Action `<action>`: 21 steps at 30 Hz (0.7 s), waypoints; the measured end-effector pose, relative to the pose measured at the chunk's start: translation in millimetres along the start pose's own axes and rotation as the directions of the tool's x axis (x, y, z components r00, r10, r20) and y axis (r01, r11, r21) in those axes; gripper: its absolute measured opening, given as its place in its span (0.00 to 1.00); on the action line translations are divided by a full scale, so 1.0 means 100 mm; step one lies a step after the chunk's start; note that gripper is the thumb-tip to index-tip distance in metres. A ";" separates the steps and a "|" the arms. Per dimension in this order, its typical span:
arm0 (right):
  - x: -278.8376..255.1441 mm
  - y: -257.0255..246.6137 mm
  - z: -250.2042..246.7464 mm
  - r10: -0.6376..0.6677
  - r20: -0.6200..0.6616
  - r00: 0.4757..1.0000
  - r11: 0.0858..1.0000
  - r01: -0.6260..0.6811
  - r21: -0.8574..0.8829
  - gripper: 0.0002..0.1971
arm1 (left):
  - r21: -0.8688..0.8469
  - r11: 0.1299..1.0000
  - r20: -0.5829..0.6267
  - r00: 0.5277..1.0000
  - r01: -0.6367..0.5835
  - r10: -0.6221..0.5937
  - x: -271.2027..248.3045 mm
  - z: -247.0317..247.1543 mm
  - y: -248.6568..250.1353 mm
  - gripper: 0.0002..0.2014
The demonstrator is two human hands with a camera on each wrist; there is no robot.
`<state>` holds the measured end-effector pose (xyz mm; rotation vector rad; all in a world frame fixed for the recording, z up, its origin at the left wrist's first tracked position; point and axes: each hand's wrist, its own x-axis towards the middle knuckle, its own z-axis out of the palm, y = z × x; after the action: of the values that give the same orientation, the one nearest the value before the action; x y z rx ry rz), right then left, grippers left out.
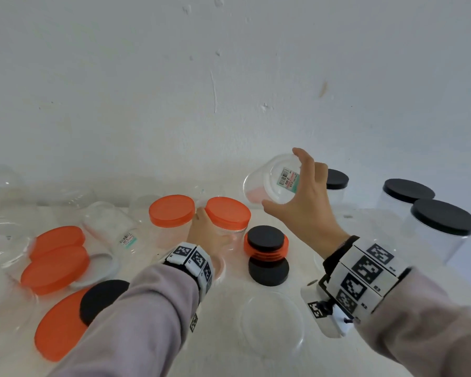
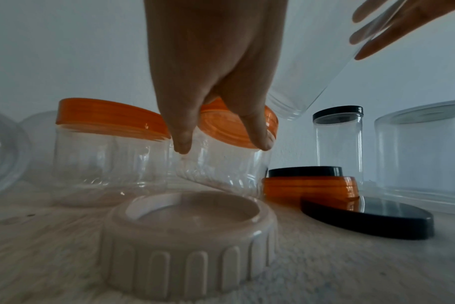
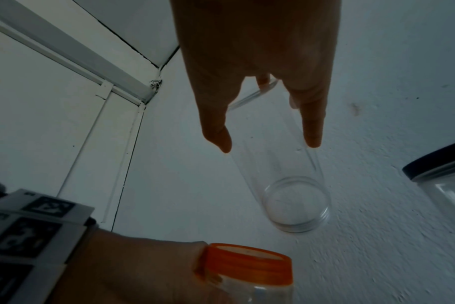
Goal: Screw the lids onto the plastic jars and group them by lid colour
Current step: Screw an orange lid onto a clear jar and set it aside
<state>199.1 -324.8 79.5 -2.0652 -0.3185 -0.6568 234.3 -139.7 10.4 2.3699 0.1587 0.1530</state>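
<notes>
A: While the right hand [image 1: 305, 202] fingers grasp a lidless clear jar [image 1: 272, 180] aloft, what's done?

B: Left hand [image 1: 204, 232] fingers clasp an orange-lidded jar [image 1: 227, 216]; black-lidded jars [image 1: 443, 227] stand grouped beyond the right fingers. Loose lids remain.

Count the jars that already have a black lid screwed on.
3, all at the right: one behind the right hand, two near the right edge. More may sit out of view.
</notes>
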 end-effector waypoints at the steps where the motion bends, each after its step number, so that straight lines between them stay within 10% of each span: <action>1: -0.03 -0.01 0.00 0.004 0.002 1.000 1.000 -0.004 0.008 0.49 | 0.027 1.000 0.017 1.000 -0.014 0.013 0.00 0.00 0.00 0.43; 21: -0.44 -0.11 -0.17 0.329 0.179 0.927 0.835 -0.374 0.403 0.40 | 0.298 0.952 0.109 0.993 -0.071 0.040 -0.33 -0.58 -0.24 0.31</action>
<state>152.2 -332.0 70.0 -1.6665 -0.1174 -0.2247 191.1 -88.2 33.2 2.6822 0.0694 0.0363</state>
